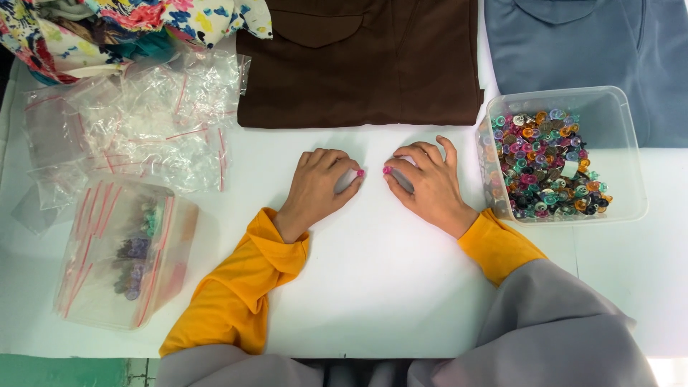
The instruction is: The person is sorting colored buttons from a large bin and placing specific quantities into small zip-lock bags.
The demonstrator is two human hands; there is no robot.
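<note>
My left hand rests on the white table with its fingers curled under, a small pink button at the thumb tip. My right hand lies a few centimetres to its right, fingers bent, with another small pink button pinched at its thumb and forefinger. Both wrists wear orange sleeves under grey cloth. A clear plastic tub full of several mixed coloured buttons stands just right of my right hand.
A folded brown shirt lies beyond the hands and a grey-blue garment at the back right. Floral fabric sits at the top left over a heap of empty clear zip bags. A bag stack with sorted buttons lies left.
</note>
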